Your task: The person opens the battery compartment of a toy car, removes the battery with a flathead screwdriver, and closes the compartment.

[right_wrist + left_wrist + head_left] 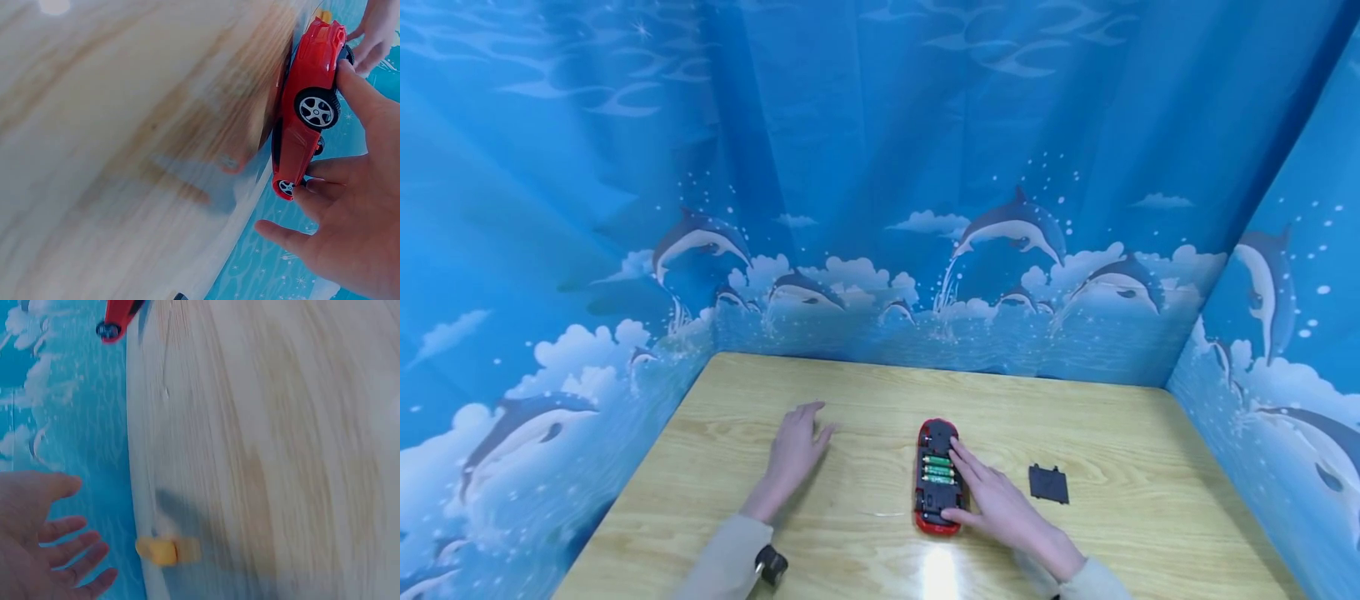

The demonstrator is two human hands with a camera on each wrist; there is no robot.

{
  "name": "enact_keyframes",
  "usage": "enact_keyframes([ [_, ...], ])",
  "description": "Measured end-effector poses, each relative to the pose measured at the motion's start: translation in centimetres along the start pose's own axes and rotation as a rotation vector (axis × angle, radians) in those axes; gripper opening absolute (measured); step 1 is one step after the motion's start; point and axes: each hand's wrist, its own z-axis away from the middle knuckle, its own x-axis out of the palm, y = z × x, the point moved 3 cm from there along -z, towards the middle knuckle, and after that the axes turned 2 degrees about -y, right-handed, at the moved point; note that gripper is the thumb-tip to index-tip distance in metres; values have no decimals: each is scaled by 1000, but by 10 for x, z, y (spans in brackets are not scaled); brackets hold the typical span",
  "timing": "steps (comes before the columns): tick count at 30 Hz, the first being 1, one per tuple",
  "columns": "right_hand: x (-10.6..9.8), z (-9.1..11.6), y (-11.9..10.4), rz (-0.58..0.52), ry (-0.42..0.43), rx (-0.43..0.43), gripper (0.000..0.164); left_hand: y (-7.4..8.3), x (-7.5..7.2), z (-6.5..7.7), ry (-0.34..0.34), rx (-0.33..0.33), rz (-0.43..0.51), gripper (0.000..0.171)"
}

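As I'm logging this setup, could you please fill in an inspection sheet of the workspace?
Surface: pale, wood-grained table.
Car: red, upside down on the table.
Batteries: three, green, side by side in the car's exposed underside.
Cover: off, lying to the right of the car.
Clutter: yellow item, too unclear to identify.
Left grip: holds nothing, left of the car.
Right grip: touches the car.
Cables: nothing seen.
Surroundings: blue dolphin-print curtain.

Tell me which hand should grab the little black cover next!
Probably the right hand: the black cover lies close by, to the right. It's touching the red toy car, though. The left hand is empty but farther off, past the car.
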Motion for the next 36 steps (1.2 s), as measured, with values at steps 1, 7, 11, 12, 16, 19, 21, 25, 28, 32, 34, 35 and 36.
enact_keyframes([
  [1, 0, 0, 0, 0, -1, 0, 90, -5, -2, 0, 5, -17, 0, 49],
  [7, 0, 0, 0, -7, -6, -1, 89, -27, -4, 0, -12, -95, -25, 46],
  [11, 0, 0, 2, -8, -9, -1, 89, -35, -1, 0, -79, -163, -16, 47],
  [12, 0, 0, 2, -6, -9, -1, 89, -37, -1, -1, -88, -177, -9, 46],
  [16, 1, 0, 3, -4, -9, -8, 89, -42, 2, -4, -121, -227, 11, 38],
  [19, 2, 0, 3, -8, -16, -9, 89, -44, 4, -6, -141, -254, 18, 32],
  [21, 1, 0, 3, -13, -19, -6, 89, -44, 6, -7, -139, -255, 12, 28],
  [25, 1, -1, 2, -19, -20, -4, 89, -44, 7, -7, -106, -233, 11, 24],
  [28, 0, -1, 1, -18, -20, -3, 89, -41, 7, -7, -83, -197, 36, 22],
  [32, 0, 0, 1, -21, -23, 0, 89, -34, 7, -7, -80, -139, 78, 19],
  [34, 0, 0, 1, -19, -24, 1, 89, -29, 7, -7, -95, -117, 91, 18],
  [35, 0, 0, 1, -19, -25, 2, 89, -27, 7, -7, -105, -112, 100, 18],
  [36, -1, 0, 1, -19, -24, 1, 89, -25, 7, -8, -117, -108, 113, 18],
])
